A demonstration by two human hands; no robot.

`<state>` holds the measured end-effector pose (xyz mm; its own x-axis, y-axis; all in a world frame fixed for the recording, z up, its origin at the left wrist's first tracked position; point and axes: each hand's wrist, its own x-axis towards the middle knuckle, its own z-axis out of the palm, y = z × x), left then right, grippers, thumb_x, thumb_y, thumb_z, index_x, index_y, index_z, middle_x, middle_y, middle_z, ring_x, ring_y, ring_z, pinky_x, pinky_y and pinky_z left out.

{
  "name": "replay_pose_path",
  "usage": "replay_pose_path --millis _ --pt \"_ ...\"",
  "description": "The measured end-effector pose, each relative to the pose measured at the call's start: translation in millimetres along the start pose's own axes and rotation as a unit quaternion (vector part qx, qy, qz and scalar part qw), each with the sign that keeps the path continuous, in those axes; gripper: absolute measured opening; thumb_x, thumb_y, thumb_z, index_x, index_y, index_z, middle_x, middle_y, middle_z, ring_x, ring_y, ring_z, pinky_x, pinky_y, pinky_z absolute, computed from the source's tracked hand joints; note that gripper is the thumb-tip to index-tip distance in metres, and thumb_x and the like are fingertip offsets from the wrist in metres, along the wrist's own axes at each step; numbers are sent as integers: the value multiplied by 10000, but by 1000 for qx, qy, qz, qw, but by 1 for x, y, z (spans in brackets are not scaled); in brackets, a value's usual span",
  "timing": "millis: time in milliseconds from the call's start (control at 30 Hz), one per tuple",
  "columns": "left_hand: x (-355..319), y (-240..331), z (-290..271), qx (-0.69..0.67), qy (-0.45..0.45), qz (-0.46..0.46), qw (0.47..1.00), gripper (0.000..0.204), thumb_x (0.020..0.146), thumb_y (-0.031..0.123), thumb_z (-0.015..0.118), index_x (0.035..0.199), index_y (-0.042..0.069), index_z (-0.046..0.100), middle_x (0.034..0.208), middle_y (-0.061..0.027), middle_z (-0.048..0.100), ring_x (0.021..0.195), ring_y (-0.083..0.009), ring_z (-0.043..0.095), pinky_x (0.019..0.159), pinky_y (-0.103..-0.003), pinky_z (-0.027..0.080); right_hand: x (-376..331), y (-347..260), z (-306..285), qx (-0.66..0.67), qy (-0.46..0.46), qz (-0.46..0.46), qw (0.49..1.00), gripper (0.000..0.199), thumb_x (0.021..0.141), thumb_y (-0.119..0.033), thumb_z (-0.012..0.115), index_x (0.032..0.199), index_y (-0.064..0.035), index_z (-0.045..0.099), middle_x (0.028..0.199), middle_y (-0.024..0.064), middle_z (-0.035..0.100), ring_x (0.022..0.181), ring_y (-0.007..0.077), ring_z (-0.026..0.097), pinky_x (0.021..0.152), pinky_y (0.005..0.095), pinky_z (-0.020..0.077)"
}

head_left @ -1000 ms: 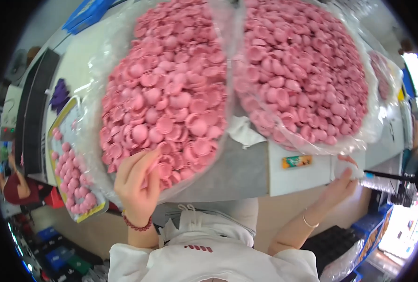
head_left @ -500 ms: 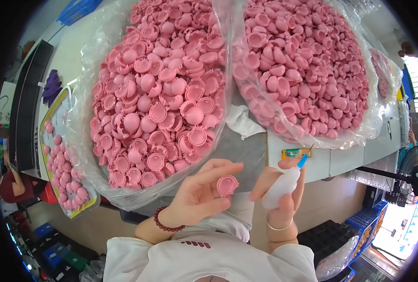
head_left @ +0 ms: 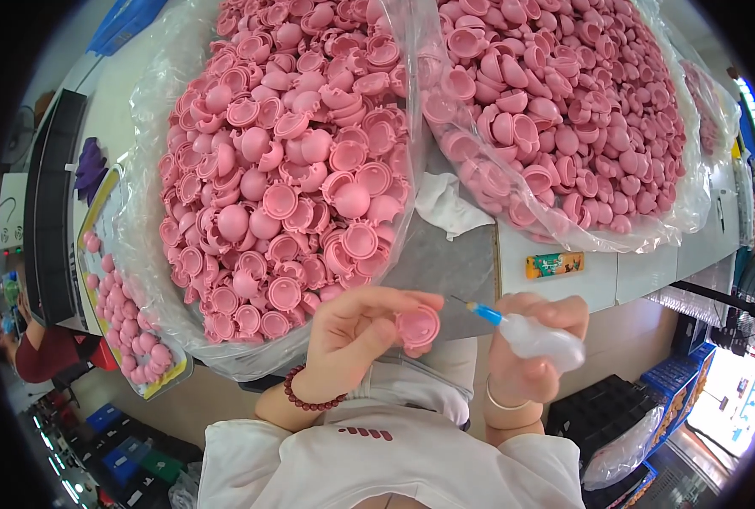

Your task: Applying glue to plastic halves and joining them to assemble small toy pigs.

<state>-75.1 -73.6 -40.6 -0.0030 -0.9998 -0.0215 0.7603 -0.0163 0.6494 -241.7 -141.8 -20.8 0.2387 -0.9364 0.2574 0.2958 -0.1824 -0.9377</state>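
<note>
A pink plastic half-shell (head_left: 417,328) is pinched between the fingers and thumb of my left hand (head_left: 354,332), its hollow side showing. My right hand (head_left: 526,352) grips a soft white squeeze bottle (head_left: 544,341) with a blue tip and a thin needle. The needle points left toward the half-shell, with a gap between them. Beyond my left hand lies a heap of pink half-shells (head_left: 280,201) in a clear plastic bag. A second heap of smaller-looking pink half-shells (head_left: 564,119) fills another bag to the right.
A white crumpled cloth (head_left: 450,205) lies between the bags on the grey table. Near the table edge is a green and orange packet (head_left: 555,265). At left, a yellow-rimmed tray (head_left: 159,386) holds pink balls. Blue crates (head_left: 670,373) stand at lower right.
The squeeze bottle has swung from pointing up to pointing left, its needle now facing the half-shell. My left hand has shifted slightly right and the half-shell is held closer in the fingertips.
</note>
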Motion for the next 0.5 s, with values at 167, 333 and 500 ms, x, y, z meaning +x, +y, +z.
replay_pose_path --millis 167,333,500 --pt "1 3 8 149 22 -2 989 388 746 32 624 1079 -32 436 1134 -245 481 973 -206 542 800 -287 455 17 -1 -1 -80 -56 -234 967 490 744 -447 592 870 20 516 651 48 478 509 129 424 392 227 255" --pt "-2 2 6 122 42 11 992 406 726 1 634 1067 -41 418 1130 -266 476 1009 -216 523 853 -300 420 11 -18 8 -194 -94 -200 956 536 614 -516 654 846 -33 618 615 -6 510 489 144 455 416 261 334" --pt "-2 2 6 140 40 29 989 389 718 -3 642 1039 -38 425 1115 -281 477 1035 -237 513 865 -312 418 9 -19 6 -230 -117 -193 947 519 618 -493 653 864 -37 620 636 9 538 509 159 495 426 266 359"
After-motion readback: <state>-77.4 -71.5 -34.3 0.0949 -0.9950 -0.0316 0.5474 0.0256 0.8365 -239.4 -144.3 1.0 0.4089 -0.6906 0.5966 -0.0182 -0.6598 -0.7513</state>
